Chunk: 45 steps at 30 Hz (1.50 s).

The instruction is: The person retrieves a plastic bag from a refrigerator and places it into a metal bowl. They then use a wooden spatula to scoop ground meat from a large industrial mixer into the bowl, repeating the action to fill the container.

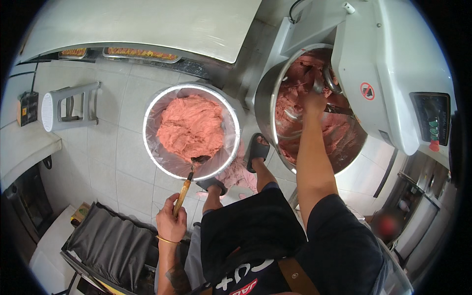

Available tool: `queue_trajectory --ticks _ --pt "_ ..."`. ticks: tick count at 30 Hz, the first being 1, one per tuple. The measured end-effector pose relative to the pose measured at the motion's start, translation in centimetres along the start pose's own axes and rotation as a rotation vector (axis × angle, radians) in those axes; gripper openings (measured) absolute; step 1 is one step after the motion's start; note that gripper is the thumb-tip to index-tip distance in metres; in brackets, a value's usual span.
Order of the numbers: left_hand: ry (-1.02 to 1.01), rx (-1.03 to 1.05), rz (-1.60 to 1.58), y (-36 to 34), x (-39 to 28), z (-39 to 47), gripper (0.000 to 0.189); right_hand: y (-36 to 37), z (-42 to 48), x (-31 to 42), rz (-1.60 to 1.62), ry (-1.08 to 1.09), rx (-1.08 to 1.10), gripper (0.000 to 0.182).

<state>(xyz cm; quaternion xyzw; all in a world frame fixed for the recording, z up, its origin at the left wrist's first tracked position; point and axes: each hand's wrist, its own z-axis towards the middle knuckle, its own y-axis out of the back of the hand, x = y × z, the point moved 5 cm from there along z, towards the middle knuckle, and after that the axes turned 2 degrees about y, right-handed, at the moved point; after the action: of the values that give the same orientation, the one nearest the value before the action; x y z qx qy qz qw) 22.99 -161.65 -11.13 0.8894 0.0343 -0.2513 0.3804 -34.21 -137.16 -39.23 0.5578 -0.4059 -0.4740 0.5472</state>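
My left hand (171, 221) grips the wooden handle of a scraper (181, 201). Its dark blade lies at the near edge of a pink meat-like paste (191, 127), inside a round tub with a white rim (146, 121) and a clear plastic liner. To the right, my right hand (314, 101) reaches into the steel bowl (266, 97) of a spiral mixer (379, 70). More pink paste (289, 99) coats that bowl. The hand is blurred beside the curved metal hook (329, 79), so whether its fingers hold anything is unclear. A dark bar (339, 109) crosses just right of it.
A pale worktop (147, 22) overhangs filled metal trays (142, 54). A grey plastic stool (70, 107) is on the tiled floor at left. Pink cloth or plastic (238, 169) lies beside my sandals (258, 151). A black-covered unit (110, 239) is at lower left.
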Motion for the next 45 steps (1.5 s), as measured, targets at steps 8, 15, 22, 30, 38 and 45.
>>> queue_trajectory --ticks 8,15,22,30,38,45 --pt "-0.015 0.023 -0.004 -0.1 -0.2 0.5 0.038 6.0 -3.3 10.0 0.115 0.299 0.051 0.021" --pt "0.016 0.028 -0.025 -0.1 0.1 0.4 0.038 11.6 -4.6 7.6 0.33 0.204 0.335 0.032" --pt "0.002 0.035 0.013 0.5 -0.3 0.4 0.038 6.9 -1.6 3.4 0.155 -0.16 0.367 0.06" --pt "0.046 0.028 -0.006 0.2 -0.8 0.5 0.037 4.3 7.5 4.8 0.034 0.137 0.418 0.049" --pt "0.062 -0.017 -0.083 0.4 -0.5 0.2 0.036 10.1 5.6 6.7 0.345 -0.293 0.623 0.067" --pt "0.018 -0.046 -0.053 0.2 -0.8 0.4 0.036 2.9 9.0 4.0 0.017 0.314 0.401 0.055"
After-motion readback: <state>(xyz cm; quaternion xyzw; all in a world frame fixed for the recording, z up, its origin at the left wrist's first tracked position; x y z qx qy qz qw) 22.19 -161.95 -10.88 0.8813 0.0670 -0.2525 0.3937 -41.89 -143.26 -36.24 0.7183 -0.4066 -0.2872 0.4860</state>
